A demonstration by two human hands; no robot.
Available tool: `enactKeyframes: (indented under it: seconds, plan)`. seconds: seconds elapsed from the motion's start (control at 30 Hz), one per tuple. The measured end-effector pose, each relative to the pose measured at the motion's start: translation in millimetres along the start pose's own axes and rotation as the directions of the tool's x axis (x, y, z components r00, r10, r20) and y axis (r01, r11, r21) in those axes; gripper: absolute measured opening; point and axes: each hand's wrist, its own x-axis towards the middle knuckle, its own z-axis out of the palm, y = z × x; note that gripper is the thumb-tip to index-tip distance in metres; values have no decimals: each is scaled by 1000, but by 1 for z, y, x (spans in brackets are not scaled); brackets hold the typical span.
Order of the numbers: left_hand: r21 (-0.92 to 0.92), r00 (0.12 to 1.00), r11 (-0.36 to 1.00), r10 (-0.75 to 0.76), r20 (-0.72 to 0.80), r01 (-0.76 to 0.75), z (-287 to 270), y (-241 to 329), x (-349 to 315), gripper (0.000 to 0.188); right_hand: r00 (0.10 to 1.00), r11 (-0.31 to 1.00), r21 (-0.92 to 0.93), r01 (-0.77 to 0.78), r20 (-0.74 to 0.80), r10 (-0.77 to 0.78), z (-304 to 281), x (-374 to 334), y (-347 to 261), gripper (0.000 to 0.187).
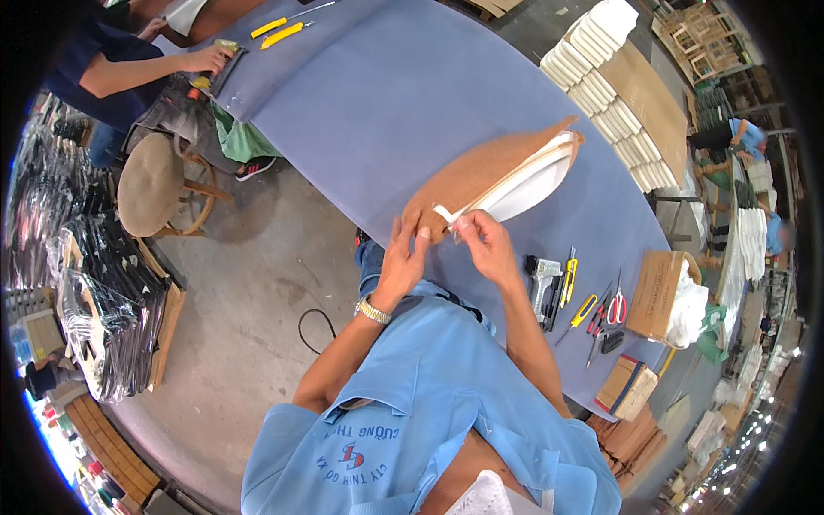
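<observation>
The brown-and-white padded piece (493, 172) rests on the blue table (343, 112) before the person, its near end between 2 hands: the left hand (405, 257) has thumb and fingers slightly apart against the brown cover, though whether it grips cannot be told, while the right hand (487, 249) pinches a white strip (444, 213) at the edge. To the right lie 1 staple gun (542, 287), 1 yellow cutter (569, 279) and red-handled scissors (616, 309), near a cardboard box (657, 296).
</observation>
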Motion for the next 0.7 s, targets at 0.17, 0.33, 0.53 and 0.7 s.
enactKeyframes:
  seconds: [0.17,0.33,0.53,0.7]
  plan:
    - [104,958,953,281,59,-286,-12,32,-3,64,988,992,15,-123,-96,123,6,-2,4,58]
    - [117,925,917,379,30,-380,3,20,-1,73,957,957,-62,-284,-87,278,5,-5,-9,77]
    - [-16,948,950,312,66,-312,14,8,-9,90,892,849,-274,-453,-129,434,2,-9,-19,75]
    - [-15,946,949,314,77,-314,9,9,-6,95,863,862,-80,-500,-134,488,7,-8,-12,68]
